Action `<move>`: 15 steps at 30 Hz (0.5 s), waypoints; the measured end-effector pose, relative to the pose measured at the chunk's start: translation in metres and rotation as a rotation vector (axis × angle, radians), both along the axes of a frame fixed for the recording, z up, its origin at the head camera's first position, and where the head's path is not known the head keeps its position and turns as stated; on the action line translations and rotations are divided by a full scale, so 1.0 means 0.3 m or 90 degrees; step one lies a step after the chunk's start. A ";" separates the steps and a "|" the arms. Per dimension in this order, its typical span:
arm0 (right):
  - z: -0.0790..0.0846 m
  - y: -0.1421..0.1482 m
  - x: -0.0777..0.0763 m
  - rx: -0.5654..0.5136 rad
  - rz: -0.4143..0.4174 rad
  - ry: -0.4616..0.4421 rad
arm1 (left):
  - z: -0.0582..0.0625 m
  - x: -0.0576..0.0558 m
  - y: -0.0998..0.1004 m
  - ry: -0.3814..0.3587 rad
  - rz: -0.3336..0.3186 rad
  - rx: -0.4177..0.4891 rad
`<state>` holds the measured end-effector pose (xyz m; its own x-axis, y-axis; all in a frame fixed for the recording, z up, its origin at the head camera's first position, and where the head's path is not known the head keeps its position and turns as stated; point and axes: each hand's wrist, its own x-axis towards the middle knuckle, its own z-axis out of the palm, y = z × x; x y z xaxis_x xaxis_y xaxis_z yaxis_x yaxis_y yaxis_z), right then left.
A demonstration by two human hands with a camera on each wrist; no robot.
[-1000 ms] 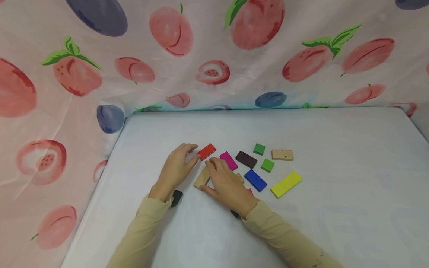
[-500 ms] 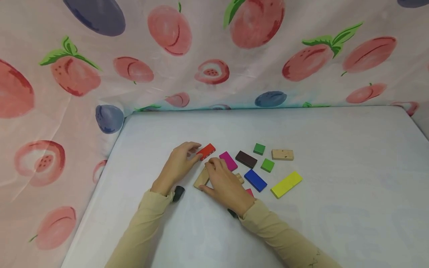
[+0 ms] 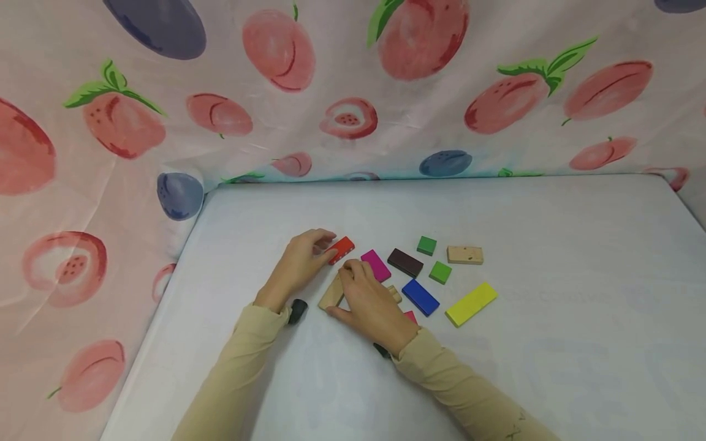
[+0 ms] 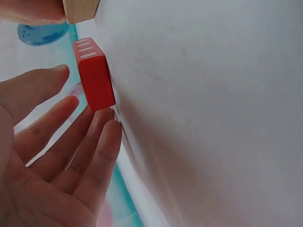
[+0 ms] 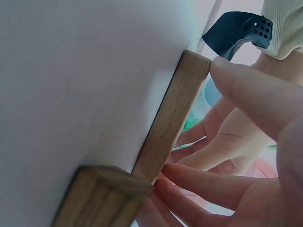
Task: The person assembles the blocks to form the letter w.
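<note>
My right hand [image 3: 375, 304] grips a plain wooden block [image 3: 332, 294] on the table. In the right wrist view its thumb meets one end of that block [image 5: 171, 118], and fingertips meet the other. To the left, my left hand [image 3: 298, 262] reaches around a red block [image 3: 344, 249], fingers spread and loosely bent. The left wrist view has the red block [image 4: 97, 80], with white stripes on one face, standing between thumb and fingers, the thumb apart from it. A magenta block [image 3: 377, 264] lies just beyond the right hand's fingers.
Right of the hands lie a dark brown block [image 3: 405, 262], a blue block [image 3: 421, 297], two green squares, a wooden block [image 3: 465, 255] and a yellow block [image 3: 471, 304]. A ridged wooden piece [image 3: 394, 294] and a pinkish-red block [image 3: 410, 316] are partly hidden by the right hand. Fruit-patterned cloth [image 3: 353, 73] hangs behind.
My left hand has moved slightly right and away from me, closer around the red block. The right hand and the wooden block have stayed nearly still.
</note>
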<state>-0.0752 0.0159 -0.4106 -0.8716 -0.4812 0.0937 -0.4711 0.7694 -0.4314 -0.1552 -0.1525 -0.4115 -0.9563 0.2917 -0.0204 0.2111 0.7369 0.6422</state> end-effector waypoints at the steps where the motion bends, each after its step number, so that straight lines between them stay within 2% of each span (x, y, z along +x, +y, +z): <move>1: 0.000 -0.001 0.000 0.000 0.000 -0.001 | 0.000 -0.002 0.001 -0.001 0.000 0.004; 10: 0.000 -0.005 0.000 0.007 -0.004 -0.002 | -0.003 -0.012 0.005 -0.020 -0.010 0.055; 15: 0.000 -0.006 0.001 0.005 -0.003 -0.004 | -0.008 -0.017 0.008 -0.037 -0.016 0.059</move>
